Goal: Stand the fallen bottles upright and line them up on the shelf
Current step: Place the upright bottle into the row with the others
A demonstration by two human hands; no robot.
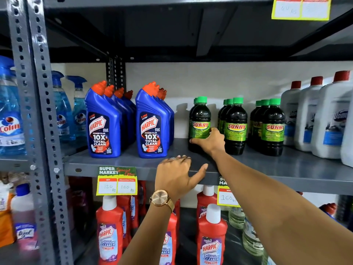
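**Kid:** Two bare arms are closest to us. What is the right hand doing?

**Helper:** It wraps around the low part of a Sunny bottle. The thumb is on the near side and the fingers go round the far side. So it is holding that bottle.

**Kid:** Is the bottle standing up?

**Helper:** Yes. It stands on the grey shelf with its green cap on top. One more Sunny bottle stands right behind it.

**Kid:** And the left hand?

**Helper:** It is below the Sunny bottle and a bit nearer to us. It rests on the front edge of the shelf. The fingers lie on top and the thumb sticks out to the side. It holds nothing. It has a gold watch on the wrist.

**Kid:** What else is by the Sunny bottle?

**Helper:** On one side, two more Sunny rows stand up, apart from it. Past those are white bottles with red caps. On the other side are two rows of blue Harpic bottles, with a gap between. Under the shelf stand red Harpic bottles.
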